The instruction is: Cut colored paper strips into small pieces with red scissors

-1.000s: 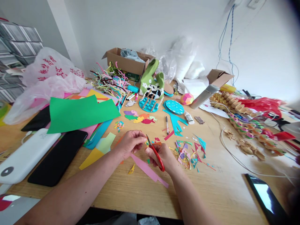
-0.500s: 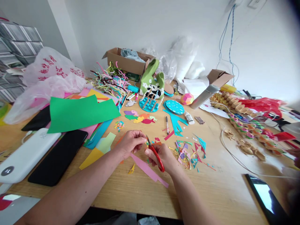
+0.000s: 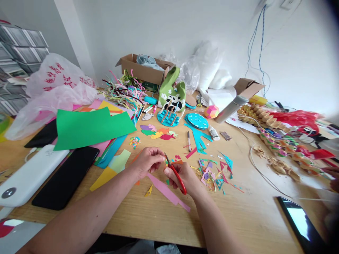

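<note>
Red-handled scissors are gripped in my right hand, their dark blades pointing up and left toward my left fingertips. My left hand is pinched closed just left of the blade tips; what it holds is too small to make out. Beneath the hands lie a long pink paper strip and a small yellow scrap. Coloured paper fish lie beyond my left hand, near a little heap of tiny cut pieces. Mixed paper scraps are spread right of my right hand.
Green paper, a white power bank and a black phone are at left. A green panda bag, blue discs and a grey bottle stand behind. Another phone lies at right, near another person's hand.
Both hands and the scissors stay almost in place. The other person's hand at the right edge has shifted slightly.
</note>
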A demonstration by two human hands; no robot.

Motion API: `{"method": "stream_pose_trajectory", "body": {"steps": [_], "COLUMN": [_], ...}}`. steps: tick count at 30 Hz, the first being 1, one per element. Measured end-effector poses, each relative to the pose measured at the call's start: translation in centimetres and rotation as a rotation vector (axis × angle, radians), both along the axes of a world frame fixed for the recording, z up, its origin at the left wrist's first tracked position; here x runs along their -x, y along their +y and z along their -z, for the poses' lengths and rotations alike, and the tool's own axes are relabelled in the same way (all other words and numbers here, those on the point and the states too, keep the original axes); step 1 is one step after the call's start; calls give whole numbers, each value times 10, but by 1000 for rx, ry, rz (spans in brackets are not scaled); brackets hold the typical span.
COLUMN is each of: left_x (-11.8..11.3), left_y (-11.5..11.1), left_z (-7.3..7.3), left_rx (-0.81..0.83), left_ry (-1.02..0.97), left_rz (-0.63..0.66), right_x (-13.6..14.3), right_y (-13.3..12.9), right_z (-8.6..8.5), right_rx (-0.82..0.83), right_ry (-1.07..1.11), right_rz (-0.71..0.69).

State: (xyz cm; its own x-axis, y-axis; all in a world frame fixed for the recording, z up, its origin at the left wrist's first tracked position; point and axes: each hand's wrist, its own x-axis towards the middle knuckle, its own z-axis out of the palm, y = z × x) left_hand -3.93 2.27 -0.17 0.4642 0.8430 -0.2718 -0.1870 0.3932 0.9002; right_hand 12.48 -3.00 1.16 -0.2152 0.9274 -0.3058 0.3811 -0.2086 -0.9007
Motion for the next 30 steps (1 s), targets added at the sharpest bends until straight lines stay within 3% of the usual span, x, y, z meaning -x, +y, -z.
{"method": "stream_pose_trajectory", "body": {"steps": [14, 21, 30], "left_x": [0, -1, 1], "left_y": [1, 4, 3], "left_z": [1, 4, 2], "left_rx": [24, 38, 31], "left_ry": [-15, -16, -23], "left_rz": [22, 20, 23], "right_x": [1, -1, -4], "right_y": [0, 3, 4], "right_z": [-3, 5, 8], "right_rx": [28, 40, -86], "right_ry": [-6, -38, -218], "right_rz": [23, 37, 36]}}
